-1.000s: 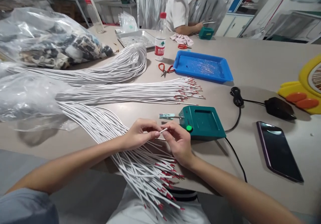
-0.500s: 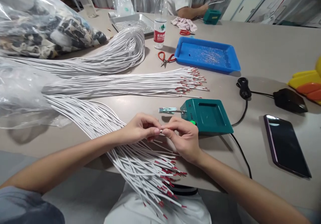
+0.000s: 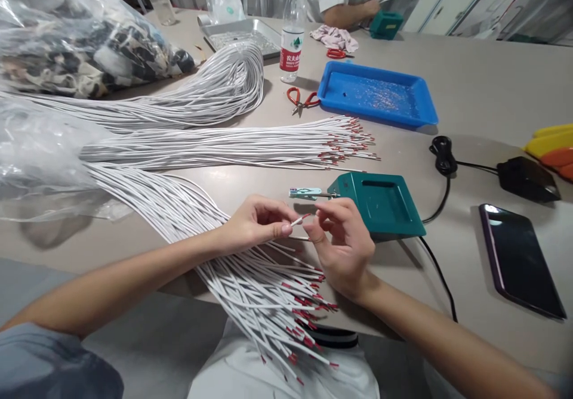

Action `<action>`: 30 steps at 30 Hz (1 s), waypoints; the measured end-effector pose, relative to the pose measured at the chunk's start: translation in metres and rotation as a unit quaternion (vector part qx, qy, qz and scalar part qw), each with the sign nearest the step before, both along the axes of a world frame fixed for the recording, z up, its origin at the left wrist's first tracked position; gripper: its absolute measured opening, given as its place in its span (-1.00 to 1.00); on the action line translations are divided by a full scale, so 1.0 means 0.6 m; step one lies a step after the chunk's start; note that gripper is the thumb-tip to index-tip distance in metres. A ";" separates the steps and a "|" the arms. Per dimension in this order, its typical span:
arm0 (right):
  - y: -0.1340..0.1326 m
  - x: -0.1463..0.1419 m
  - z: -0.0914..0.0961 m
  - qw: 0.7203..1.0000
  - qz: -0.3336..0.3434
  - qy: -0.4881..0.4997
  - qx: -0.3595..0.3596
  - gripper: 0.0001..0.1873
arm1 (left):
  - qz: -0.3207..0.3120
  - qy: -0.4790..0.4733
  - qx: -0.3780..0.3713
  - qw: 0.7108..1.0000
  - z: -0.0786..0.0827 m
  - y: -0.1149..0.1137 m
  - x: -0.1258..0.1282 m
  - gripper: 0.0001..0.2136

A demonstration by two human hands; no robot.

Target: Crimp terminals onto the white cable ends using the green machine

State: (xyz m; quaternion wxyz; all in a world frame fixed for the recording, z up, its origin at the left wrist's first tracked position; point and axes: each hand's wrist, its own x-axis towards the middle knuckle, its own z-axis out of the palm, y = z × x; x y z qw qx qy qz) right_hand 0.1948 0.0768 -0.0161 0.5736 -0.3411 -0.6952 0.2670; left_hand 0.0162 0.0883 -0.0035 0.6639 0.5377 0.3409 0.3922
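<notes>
The left hand (image 3: pixel 250 226) pinches a white wire (image 3: pixel 296 222) between thumb and forefinger, the red tip (image 3: pixel 306 216) jutting toward two o'clock. The right hand (image 3: pixel 317 220) has its grip parted just beside the tip, seemingly holding nothing. From the left hand, the bundle (image 3: pixel 250 285) fans out toward five o'clock; the green box (image 3: pixel 407 208) sits at three on the tabletop (image 3: pixel 483 89). The wire should be light, bendy and smooth, its tip delicate; best pinched on the white just behind the red.

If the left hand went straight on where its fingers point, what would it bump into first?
Probably the right hand, open just beyond the red-tipped white wire that the left hand pinches. Depth is hard to tell from this one view.
</notes>
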 end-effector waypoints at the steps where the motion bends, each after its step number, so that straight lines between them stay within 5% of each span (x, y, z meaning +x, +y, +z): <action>1: 0.001 -0.002 -0.003 1.000 0.004 -0.008 -0.010 -0.70 | -0.009 0.005 0.005 1.000 0.000 -0.002 0.000 -0.79; 14: 0.013 -0.003 -0.004 0.996 0.055 -0.063 0.016 -0.68 | -0.012 0.068 -0.046 0.997 0.001 -0.004 0.002 -0.71; 22: 0.015 -0.005 0.000 0.993 0.054 -0.088 -0.055 -0.78 | -0.004 0.058 -0.045 0.997 0.001 -0.002 0.003 -0.77; 30: 0.015 -0.005 -0.001 0.995 0.043 -0.076 -0.042 -0.77 | 0.000 0.056 -0.046 0.997 0.005 -0.003 0.004 -0.80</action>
